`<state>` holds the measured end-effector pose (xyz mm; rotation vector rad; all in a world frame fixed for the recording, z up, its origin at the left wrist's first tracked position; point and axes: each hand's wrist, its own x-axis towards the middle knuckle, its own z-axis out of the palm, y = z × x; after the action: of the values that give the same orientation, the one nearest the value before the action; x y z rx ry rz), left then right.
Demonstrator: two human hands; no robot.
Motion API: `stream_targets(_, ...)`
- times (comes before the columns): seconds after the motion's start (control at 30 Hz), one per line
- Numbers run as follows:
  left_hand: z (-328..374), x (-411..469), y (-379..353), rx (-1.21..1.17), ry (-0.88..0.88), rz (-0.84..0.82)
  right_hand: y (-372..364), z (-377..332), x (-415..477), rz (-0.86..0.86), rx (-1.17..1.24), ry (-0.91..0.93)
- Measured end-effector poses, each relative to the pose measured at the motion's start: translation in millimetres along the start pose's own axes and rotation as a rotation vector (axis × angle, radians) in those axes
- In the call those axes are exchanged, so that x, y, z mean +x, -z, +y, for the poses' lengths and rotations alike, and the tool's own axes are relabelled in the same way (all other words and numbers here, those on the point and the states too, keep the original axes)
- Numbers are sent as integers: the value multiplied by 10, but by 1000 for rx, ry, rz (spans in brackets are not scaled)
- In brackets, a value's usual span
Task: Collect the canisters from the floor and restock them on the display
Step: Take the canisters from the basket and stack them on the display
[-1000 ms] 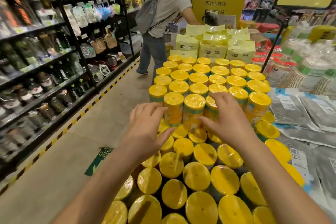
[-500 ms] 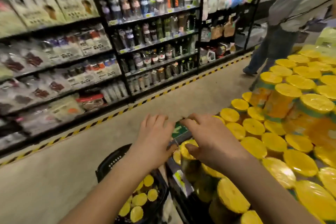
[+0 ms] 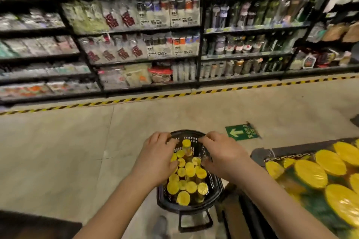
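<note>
Now the left hand (image 3: 157,159) and right hand (image 3: 221,153), a second ago set on the display (image 3: 291,151), are held over the black basket (image 3: 187,132) on the floor (image 3: 77,141), where yellow-lidded canisters (image 3: 186,180) stand, so another pick-up is judged due. Fingers (image 3: 165,140) are loosely curled with nothing gripped; lid contact cannot be told, and the far shelves (image 3: 147,64) are blurred.

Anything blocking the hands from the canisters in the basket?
Nothing visible. The basket is open-topped, the canisters stand with their yellow lids exposed, and the left hand and right hand hover right above them. Whether they touch its rim is too blurred to tell.
</note>
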<state>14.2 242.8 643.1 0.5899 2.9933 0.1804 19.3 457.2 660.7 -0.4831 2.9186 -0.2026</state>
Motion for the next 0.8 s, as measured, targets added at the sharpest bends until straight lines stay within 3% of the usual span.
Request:
stream_targets(0.47,-1340,767,-1094,-196,-59,-259,-1264,-28,1396,-89,-4,-130)
stream_targets(0.8,-1400,1176,-3252,-180,-37,-548,-3214,702,1900,-201,122,-148)
